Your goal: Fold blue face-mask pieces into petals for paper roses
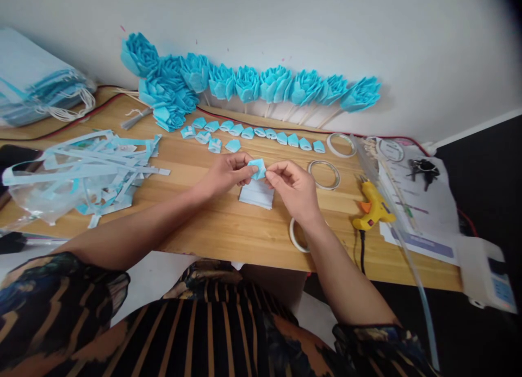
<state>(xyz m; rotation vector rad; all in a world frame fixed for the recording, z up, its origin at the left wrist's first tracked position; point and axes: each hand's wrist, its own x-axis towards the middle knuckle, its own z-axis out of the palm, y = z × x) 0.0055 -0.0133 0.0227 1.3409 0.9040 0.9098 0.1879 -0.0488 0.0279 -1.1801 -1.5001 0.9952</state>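
Note:
My left hand pinches a small blue folded petal between thumb and fingers. At the petal's right edge, the thumb and fingertips of my right hand are pressed together on it. A stack of pale rectangular pieces lies on the table just below both hands. Beyond them, several finished blue petals are laid out in a row, with a few more in front of its left end. A tape roll is partly hidden behind my right forearm.
Blue flowers on sticks lean against the wall. Cut strips are heaped at left, near a bagged stack of blue sheets. On the right are a yellow glue gun, more tape rolls, papers and keys.

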